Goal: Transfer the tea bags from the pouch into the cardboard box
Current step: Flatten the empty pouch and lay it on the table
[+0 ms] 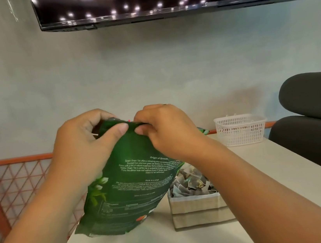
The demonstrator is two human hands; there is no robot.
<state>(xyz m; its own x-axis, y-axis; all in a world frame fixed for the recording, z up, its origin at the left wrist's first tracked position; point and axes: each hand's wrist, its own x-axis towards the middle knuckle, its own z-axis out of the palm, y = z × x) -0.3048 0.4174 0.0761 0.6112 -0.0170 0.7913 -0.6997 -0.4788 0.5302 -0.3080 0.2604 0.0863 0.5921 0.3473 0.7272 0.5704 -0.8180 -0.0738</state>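
Head view: the green tea pouch (130, 178) is pinched at its top by left hand (83, 143) and right hand (169, 132), beside the cardboard box (198, 212). Heaped tea bags (192, 180) (rim-high) could be spilled by further tipping.

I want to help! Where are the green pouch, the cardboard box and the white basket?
green pouch (134, 177), head view, middle of its printed back.
cardboard box (197, 208), head view, its front wall.
white basket (240, 133), head view, its front mesh wall.
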